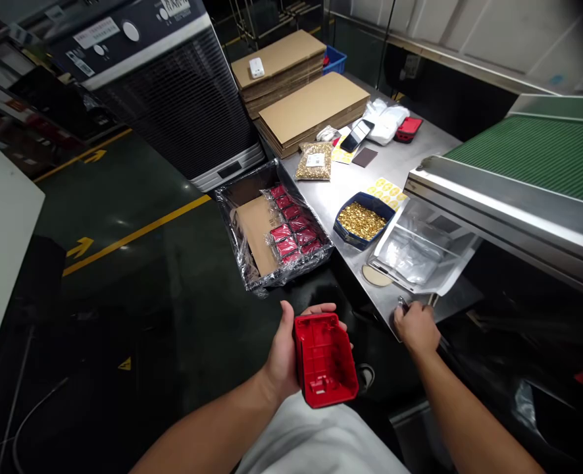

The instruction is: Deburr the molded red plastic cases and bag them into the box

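My left hand (pixel 282 359) cradles a red plastic housing (pixel 325 359) from beneath, its hollow ribbed inside facing up. The thumb stands up along its left edge and fingertips show past the far rim. At the table's near corner, my right hand (pixel 418 327) is closed around a small dark object with a metallic tip; most of it is hidden by the fingers. Just beyond that hand lie a round tan disc (pixel 376 276) and a clear-and-white tray (pixel 414 253) with plastic bags in it. A dark blue bin (pixel 354 240) full of small brass-coloured parts stands farther back.
A plastic-lined black crate (pixel 262 284) with wrapped red parts sits left of the metal table (pixel 321 201). Cardboard stacks (pixel 314 108), a bag of brass parts (pixel 315 161) and a phone (pixel 357 135) lie behind. A green conveyor (pixel 538 155) overhangs the right side.
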{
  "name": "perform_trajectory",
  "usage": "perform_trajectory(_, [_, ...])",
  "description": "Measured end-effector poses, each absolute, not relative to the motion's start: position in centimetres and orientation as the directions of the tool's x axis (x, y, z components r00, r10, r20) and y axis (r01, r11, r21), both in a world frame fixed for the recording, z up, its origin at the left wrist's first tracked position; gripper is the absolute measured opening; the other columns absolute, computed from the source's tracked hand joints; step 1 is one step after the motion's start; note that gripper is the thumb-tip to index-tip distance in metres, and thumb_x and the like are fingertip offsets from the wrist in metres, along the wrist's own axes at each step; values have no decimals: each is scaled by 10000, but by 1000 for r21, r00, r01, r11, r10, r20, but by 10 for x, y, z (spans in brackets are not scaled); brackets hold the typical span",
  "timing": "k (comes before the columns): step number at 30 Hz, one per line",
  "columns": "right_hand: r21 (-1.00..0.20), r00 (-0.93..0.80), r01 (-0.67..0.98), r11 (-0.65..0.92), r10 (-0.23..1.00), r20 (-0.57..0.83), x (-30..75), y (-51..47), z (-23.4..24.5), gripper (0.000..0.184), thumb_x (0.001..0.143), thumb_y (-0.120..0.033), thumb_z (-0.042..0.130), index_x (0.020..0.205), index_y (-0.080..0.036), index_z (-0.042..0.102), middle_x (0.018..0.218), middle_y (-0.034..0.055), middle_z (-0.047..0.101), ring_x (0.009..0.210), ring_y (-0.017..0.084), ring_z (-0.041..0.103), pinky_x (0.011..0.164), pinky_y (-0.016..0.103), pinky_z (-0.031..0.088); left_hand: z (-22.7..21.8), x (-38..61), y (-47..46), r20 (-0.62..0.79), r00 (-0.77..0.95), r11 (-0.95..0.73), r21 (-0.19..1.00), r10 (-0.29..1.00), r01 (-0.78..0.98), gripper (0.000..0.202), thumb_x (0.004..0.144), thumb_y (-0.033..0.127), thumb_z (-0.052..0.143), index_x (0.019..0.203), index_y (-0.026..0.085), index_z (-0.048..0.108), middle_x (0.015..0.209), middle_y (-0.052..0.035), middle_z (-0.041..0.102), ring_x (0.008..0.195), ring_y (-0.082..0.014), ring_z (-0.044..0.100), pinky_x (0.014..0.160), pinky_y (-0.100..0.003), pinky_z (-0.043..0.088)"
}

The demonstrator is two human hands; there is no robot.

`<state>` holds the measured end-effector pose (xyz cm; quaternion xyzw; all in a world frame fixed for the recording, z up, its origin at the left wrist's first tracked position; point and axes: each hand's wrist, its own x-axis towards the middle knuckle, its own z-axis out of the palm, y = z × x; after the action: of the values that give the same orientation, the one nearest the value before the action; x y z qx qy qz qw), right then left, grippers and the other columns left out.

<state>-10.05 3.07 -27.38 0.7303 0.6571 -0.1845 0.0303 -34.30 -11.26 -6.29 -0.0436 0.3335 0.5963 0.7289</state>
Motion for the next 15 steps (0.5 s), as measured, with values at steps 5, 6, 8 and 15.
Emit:
perform_trajectory(5, [-239,63,962,-131,961,-271,-97,34,-267,435,943,-451,430,1190,-114,550,1165,209,548,1015,349,610,825,469,505,-61,-340,-107,-565,57,315,371,823,-873,799,914,747,209,1284,114,527,1114,-191,602,956,-329,635,857,-461,496])
perform_trajectory(6, [-257,62,957,-134,961,-268,-96,35,-264,424,938,-445,438,1185,-120,555,1161,206,553,1019,353,608,830,478,502,-60,-340,-105,-578,49,324,384,814,-865,799,918,743,207,1282,108,530,1105,-189,608,963,-309,632,867,-432,492])
perform_trajectory(8, [-306,45,942,-136,957,-287,-96,35,-255,362,906,-414,486,1092,-122,592,1117,205,575,999,369,612,827,506,496,-57,-340,-102,-601,20,338,422,799,-841,792,927,731,205,1272,101,540,1090,-186,618,973,-272,626,880,-385,484])
perform_trajectory(15, [-722,-115,672,-163,941,-320,-123,2,-134,391,960,-564,410,1120,-218,499,925,48,675,680,170,628,614,280,540,-53,-336,-94,-580,-101,360,622,808,-695,764,931,721,233,1276,119,553,1123,-199,629,995,-310,615,910,-458,471])
